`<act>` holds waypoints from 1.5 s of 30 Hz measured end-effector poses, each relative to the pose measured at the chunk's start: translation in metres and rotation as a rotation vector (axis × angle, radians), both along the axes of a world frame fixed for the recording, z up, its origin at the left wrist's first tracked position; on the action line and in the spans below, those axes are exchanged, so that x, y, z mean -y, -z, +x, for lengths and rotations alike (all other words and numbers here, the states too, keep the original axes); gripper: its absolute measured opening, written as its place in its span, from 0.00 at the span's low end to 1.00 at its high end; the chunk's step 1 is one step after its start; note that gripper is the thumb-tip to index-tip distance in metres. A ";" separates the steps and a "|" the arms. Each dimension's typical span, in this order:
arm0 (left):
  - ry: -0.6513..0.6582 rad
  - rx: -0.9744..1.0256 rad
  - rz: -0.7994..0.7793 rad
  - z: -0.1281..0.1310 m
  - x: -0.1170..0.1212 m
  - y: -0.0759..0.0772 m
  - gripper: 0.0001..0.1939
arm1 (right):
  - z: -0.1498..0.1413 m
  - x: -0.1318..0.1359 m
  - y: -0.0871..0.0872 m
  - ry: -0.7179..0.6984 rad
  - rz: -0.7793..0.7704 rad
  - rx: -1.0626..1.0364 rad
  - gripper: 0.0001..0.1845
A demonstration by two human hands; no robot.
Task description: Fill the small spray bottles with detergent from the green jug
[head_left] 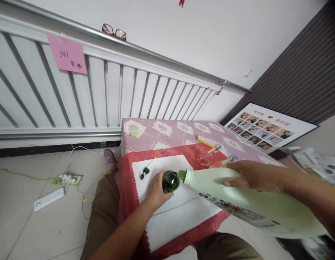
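red-framed glasses (114, 34) on metal pipe (162, 56) | pink note (66, 57) on white radiator (97, 90) | power strip (67, 179) on floor (45, 234)

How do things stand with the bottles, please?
Left grip on dark green bottle. Right grip on tilted pale green bottle. Nothing visible between them.

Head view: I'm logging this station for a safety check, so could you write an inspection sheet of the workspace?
Surface: white sheet over red cloth, on a patterned lavender cover.
Job's things: dark green bottle; pale green jug, tilted, mouth at the bottle; dark pump top on the white sheet.
Clutter: yellow packet beyond the sheet.
Hands: left hand around the bottle; right hand gripping the jug.
Cables: green cable and power strip on the floor.
Surroundings: radiator, pink note, glasses, photo board.
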State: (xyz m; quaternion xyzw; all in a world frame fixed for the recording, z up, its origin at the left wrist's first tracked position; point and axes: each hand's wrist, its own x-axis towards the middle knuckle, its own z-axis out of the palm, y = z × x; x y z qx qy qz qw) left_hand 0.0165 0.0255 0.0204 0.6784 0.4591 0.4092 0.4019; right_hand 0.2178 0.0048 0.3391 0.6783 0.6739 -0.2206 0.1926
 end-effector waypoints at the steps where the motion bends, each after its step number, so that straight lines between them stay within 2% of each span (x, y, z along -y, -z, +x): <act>1: 0.000 0.001 0.000 0.000 0.000 0.000 0.50 | 0.000 0.000 0.000 0.011 -0.021 -0.007 0.25; 3: 0.000 0.003 0.001 0.000 0.000 0.000 0.50 | 0.000 -0.001 0.000 0.028 -0.076 -0.026 0.26; 13: -0.003 -0.009 0.010 0.001 -0.001 0.003 0.50 | 0.001 -0.002 0.000 0.031 -0.069 -0.051 0.28; 25: -0.005 -0.012 0.011 0.001 -0.001 0.005 0.51 | 0.000 -0.002 -0.001 0.053 -0.074 -0.038 0.26; 38: 0.004 -0.023 -0.004 0.000 -0.001 0.001 0.51 | 0.000 -0.002 -0.002 0.034 -0.080 -0.027 0.26; 45: 0.005 -0.025 -0.011 -0.001 0.000 -0.002 0.50 | 0.000 -0.002 0.000 0.070 -0.062 -0.030 0.25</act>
